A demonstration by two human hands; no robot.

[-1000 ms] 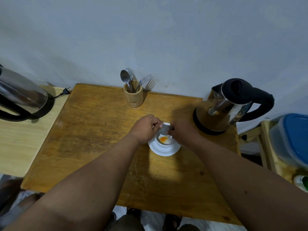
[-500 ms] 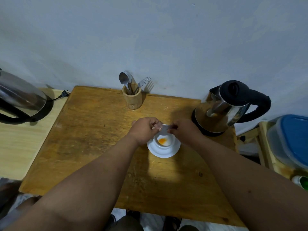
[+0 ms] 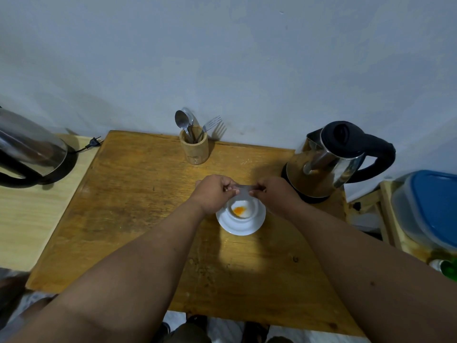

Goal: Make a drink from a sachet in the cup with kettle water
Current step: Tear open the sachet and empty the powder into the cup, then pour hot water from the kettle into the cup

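A white cup (image 3: 252, 207) stands on a white saucer (image 3: 241, 227) in the middle of the wooden table (image 3: 138, 209). White powder with an orange patch (image 3: 239, 209) lies in the cup. Just above the cup's far rim a small silvery sachet (image 3: 243, 187) is stretched flat between my two hands. My left hand (image 3: 215, 191) pinches its left end and my right hand (image 3: 270, 193) pinches its right end. A steel kettle with a black lid and handle (image 3: 331, 159) sits on its base at the table's right back corner, close to my right hand.
A wooden holder (image 3: 194, 148) with spoons and a fork stands at the table's back edge by the wall. A second steel kettle (image 3: 29, 149) sits on a paler table to the left, its plug (image 3: 92, 142) lying loose. A blue-lidded plastic box (image 3: 430, 209) rests at the right.
The sachet has been drawn out flatter and wider between my hands, which have moved slightly apart. The cup, saucer and kettle have not moved.
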